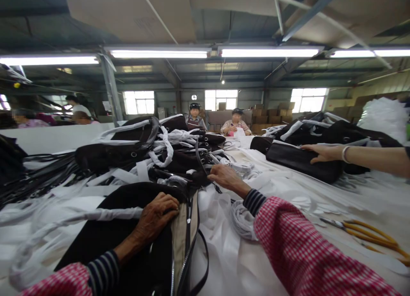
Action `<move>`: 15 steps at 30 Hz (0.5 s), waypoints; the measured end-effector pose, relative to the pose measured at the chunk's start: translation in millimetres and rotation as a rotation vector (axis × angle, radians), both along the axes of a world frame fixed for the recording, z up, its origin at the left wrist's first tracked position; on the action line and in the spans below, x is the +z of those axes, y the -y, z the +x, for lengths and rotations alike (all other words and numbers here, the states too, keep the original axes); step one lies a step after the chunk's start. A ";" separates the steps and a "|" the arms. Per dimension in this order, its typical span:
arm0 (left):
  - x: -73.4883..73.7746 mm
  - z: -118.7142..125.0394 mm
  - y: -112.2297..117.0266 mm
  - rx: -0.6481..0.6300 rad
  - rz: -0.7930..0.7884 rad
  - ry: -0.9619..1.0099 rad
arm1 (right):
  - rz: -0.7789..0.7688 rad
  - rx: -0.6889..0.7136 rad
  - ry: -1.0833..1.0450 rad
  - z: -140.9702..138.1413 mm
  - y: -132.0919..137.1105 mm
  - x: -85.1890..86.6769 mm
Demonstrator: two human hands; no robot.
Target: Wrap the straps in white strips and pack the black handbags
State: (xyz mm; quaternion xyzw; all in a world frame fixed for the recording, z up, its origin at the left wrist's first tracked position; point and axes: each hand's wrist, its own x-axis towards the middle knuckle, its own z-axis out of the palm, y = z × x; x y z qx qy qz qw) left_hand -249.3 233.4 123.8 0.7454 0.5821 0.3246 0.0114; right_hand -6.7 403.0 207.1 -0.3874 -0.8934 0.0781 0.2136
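Note:
A black handbag (pixel 128 253) lies close in front of me, its beige lining and zipper showing along the right side. My left hand (pixel 156 215) rests on it, fingers curled over the edge by the open zipper. A handle wrapped in white padding (pixel 118 214) loops out to the left of that hand. Farther forward, my right hand (pixel 224 177) is closed at the near side of a heap of dark bags (pixel 179 159). Its fingertips pinch a thin black strap (pixel 201 161) that curves down from the heap.
Yellow-handled scissors (pixel 374 236) lie at the right. A coil of white wrapping (pixel 243 221) sits under my right forearm. Another person's hand (pixel 323 153) rests on a black bag (pixel 301 161) at the right. Two people sit across the table. White sheets cover much of the tabletop.

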 end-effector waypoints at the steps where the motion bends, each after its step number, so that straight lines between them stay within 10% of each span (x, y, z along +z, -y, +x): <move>1: -0.1 0.1 0.3 -0.004 0.000 0.000 | 0.005 -0.021 0.022 -8.1 -3.0 0.0; 8: -1.6 0.1 0.3 -0.006 0.001 0.011 | -0.021 -0.040 -0.061 -33.2 -20.5 0.9; 15: -1.3 1.9 0.8 0.010 0.001 0.016 | 0.130 -0.143 -0.295 -49.1 -29.5 45.1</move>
